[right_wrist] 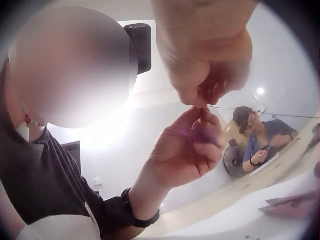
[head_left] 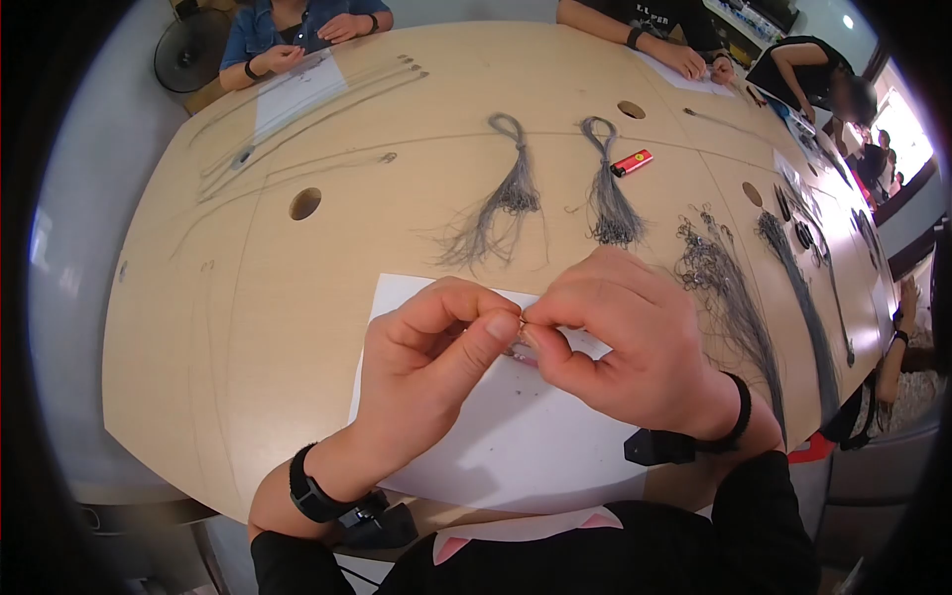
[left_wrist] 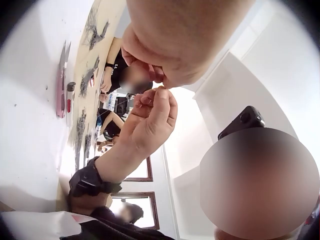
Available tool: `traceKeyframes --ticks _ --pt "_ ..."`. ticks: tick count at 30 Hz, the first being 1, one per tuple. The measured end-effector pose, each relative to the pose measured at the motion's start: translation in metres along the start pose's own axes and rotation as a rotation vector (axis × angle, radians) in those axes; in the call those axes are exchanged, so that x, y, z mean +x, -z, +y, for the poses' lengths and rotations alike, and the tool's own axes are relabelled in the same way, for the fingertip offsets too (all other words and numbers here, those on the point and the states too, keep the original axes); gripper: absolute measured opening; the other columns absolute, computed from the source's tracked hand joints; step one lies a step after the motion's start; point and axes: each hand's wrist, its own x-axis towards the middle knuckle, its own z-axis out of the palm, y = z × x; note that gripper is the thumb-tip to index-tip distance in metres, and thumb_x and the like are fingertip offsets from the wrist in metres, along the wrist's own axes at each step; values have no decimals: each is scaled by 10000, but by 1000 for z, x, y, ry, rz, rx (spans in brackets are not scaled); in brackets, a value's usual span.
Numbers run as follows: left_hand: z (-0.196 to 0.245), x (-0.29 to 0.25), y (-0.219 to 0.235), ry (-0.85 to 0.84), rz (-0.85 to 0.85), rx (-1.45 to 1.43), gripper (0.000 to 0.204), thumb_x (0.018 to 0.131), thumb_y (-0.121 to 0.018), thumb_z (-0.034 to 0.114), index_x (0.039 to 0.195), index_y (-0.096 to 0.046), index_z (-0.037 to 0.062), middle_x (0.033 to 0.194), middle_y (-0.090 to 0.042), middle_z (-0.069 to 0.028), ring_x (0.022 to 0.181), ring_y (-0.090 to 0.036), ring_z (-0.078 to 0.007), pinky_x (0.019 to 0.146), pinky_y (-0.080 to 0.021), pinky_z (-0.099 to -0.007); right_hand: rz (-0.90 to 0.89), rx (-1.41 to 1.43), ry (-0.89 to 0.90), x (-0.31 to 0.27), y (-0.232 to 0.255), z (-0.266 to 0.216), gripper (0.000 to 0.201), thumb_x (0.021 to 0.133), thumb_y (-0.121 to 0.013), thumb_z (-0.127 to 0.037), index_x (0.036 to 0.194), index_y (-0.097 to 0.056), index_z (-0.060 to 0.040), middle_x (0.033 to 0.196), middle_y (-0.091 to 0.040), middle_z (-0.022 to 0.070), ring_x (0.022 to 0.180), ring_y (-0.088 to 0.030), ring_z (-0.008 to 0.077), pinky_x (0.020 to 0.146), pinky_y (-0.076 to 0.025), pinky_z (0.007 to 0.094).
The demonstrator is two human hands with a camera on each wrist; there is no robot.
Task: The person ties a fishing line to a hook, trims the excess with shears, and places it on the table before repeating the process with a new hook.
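My left hand (head_left: 508, 317) and right hand (head_left: 537, 322) meet fingertip to fingertip above a white paper sheet (head_left: 496, 436) at the table's near edge. Each hand pinches a tiny item between thumb and forefinger; it is too small to tell what it is. In the right wrist view a thin line (right_wrist: 240, 108) runs from the pinch of the right hand (right_wrist: 200, 100) off to the right, with the left hand (right_wrist: 202, 120) just beneath. The left wrist view shows the left hand (left_wrist: 161, 80) above the right hand (left_wrist: 150, 100). A pink-handled tool (left_wrist: 61, 85) lies on the sheet under the hands.
Two grey line bundles (head_left: 506, 193) (head_left: 610, 193) and a red lighter (head_left: 632, 162) lie beyond the sheet. More dark bundles (head_left: 734, 297) lie to the right. The wooden table (head_left: 248, 297) has round holes (head_left: 305, 203). Other people sit at the far side (head_left: 297, 30) and at the right.
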Motion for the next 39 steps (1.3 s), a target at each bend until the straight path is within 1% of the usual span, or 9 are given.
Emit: traceKeyframes --ticks 3,5,10,12,16,18,22,24,39 --pt "2 -1 3 88 47 -40 124 807 -523 120 856 -553 9 743 -533 1 659 -470 -52 567 -369 -173 -11 41 -92 0 2 -5 76 654 -574 -8 712 -533 -37 629 -520 55 534 -495 160 464 -390 245" --pt "2 0 1 91 66 -64 138 807 -524 136 861 -556 13 731 -528 6 639 -461 -48 543 -356 -170 -8 202 -256 0 6 -4 81 668 -570 -15 745 -546 -25 649 -537 58 532 -505 145 473 -403 232" --pt "-1 0 1 83 81 -84 147 804 -529 142 877 -560 18 727 -528 9 621 -454 -45 526 -349 -169 -91 258 -298 -2 9 -3 83 677 -573 -24 755 -547 -17 661 -543 62 529 -513 130 482 -412 222" --pt "-1 0 1 85 91 -70 145 806 -527 139 879 -560 18 732 -530 9 621 -448 -42 527 -346 -167 -69 234 -269 -2 5 -2 107 652 -582 21 755 -560 0 667 -542 59 531 -474 89 478 -375 196" --pt "-1 0 0 94 72 -82 142 806 -526 136 876 -561 18 736 -534 9 625 -444 -38 532 -341 -161 -36 138 -170 -2 1 -2 128 628 -603 22 739 -552 -15 655 -535 50 514 -460 94 461 -366 198" --pt "-2 0 0 85 74 -40 134 808 -515 143 893 -540 41 694 -540 -12 575 -449 -65 510 -343 -185 -63 98 -159 -1 1 -4 126 638 -600 -1 734 -524 -32 635 -509 70 556 -505 189 480 -406 265" --pt "-1 -1 -1 96 66 -73 140 804 -530 137 872 -562 19 732 -536 11 614 -424 -32 537 -332 -152 -58 87 -157 -2 1 -3 128 633 -599 3 728 -521 -31 635 -509 67 566 -500 199 488 -404 276" --pt "-3 1 -1 84 73 -32 131 804 -521 142 886 -538 40 692 -540 -15 576 -453 -66 515 -354 -191 -48 67 -122 -3 0 -1 130 628 -599 2 724 -517 -32 638 -509 66 579 -496 211 494 -402 284" --pt "-5 0 -1 93 103 -50 123 806 -515 137 878 -545 41 705 -539 -7 586 -455 -66 520 -348 -191 7 -4 -38 -5 -4 1 160 608 -605 12 734 -517 -33 668 -503 73 601 -494 224 506 -401 292"
